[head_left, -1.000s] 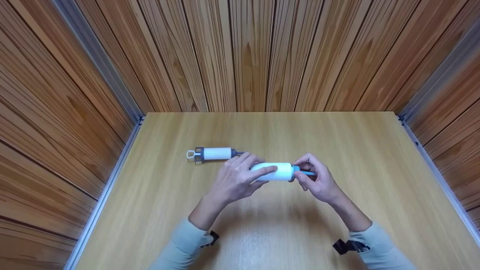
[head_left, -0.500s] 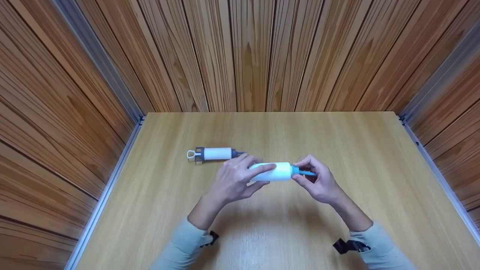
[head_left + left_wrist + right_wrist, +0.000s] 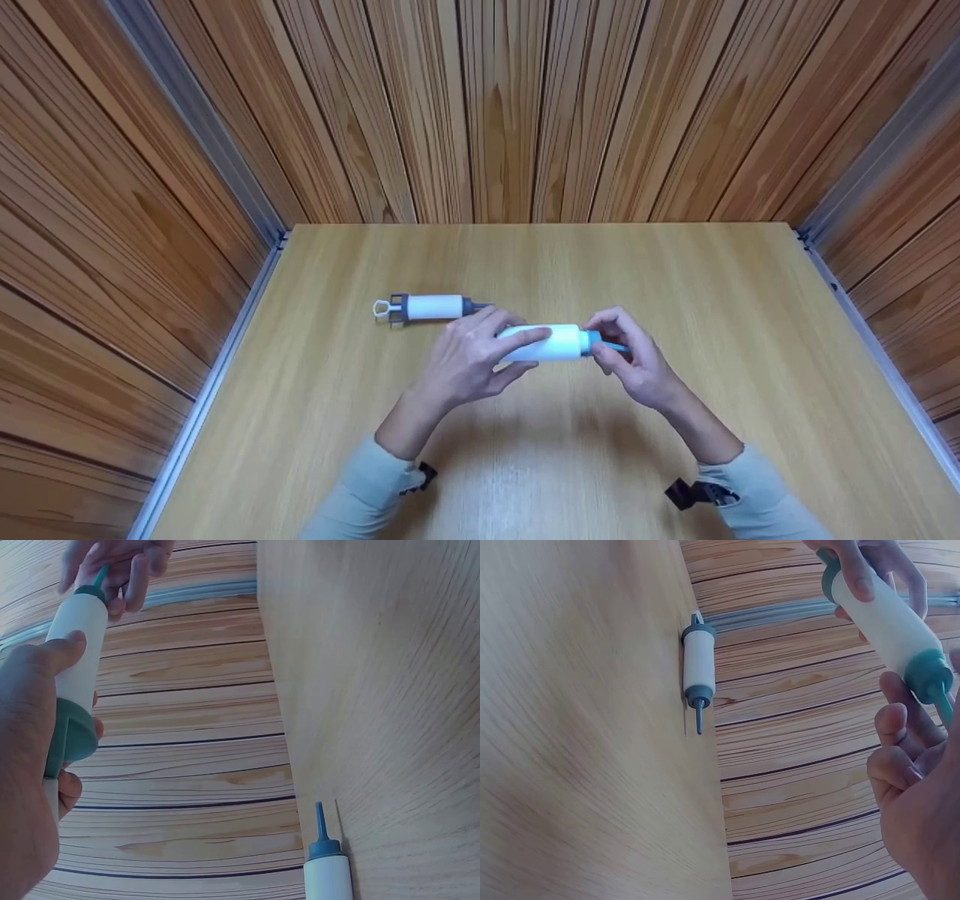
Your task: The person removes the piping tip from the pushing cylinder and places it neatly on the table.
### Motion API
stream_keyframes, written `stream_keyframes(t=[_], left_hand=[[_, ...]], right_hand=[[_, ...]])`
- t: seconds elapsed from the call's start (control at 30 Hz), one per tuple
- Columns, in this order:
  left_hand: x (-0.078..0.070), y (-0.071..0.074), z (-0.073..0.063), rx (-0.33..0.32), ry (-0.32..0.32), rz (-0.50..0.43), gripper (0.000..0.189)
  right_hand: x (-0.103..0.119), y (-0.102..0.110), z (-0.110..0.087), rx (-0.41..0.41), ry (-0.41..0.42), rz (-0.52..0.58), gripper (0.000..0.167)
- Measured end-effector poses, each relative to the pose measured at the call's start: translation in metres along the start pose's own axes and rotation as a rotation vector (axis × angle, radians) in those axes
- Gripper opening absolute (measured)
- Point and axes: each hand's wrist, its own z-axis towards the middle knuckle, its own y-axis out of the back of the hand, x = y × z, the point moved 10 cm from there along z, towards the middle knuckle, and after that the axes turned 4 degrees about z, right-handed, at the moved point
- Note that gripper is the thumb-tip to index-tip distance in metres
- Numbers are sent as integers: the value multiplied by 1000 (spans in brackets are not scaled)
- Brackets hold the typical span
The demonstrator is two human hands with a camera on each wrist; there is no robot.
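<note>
A large plunger syringe (image 3: 561,343) with a white barrel is held level above the table. My left hand (image 3: 471,354) grips its barrel from the left, forefinger lying along the top. In the left wrist view, a teal flanged collar (image 3: 73,736) shows at the rear end. At the front, my right hand (image 3: 636,364) has thumb and fingers around the teal nozzle cap (image 3: 928,673), whose thin tip points toward the right palm. Behind the left hand a second syringe (image 3: 435,307) lies on the table, with a grey-blue cap and collar and a pale ring handle.
The light wooden table (image 3: 337,435) carries the second syringe near its middle. Plank walls (image 3: 495,112) close in the back and both sides, with metal rails (image 3: 214,375) along the side edges. A small black wrist camera (image 3: 697,493) sits at the right sleeve.
The right fingers loosen slightly at the nozzle cap half a second ago, then close on it again. The left hand and held syringe stay nearly in place; the lying syringe has not moved.
</note>
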Motion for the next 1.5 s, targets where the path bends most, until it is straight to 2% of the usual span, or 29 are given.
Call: stream_keyframes(t=[0.17, 0.43, 0.67, 0.97, 1.17, 1.5], left_hand=[[-1, 2, 0, -22, -9, 15, 43], [-3, 1, 0, -9, -12, 22, 45], [0, 0, 0, -2, 0, 12, 47], [0, 1, 0, -2, 11, -1, 48], [0, 2, -1, -12, 20, 1, 48], [2, 3, -3, -24, 19, 1, 47]], right_hand=[[-1, 0, 0, -16, -2, 48, 20], [-1, 3, -1, -59, -2, 13, 30], [3, 4, -1, -60, 47, -8, 29], [1, 10, -3, -113, 14, -31, 33], [2, 16, -4, -170, 33, 0, 35], [6, 18, -3, -152, 110, 77, 35]])
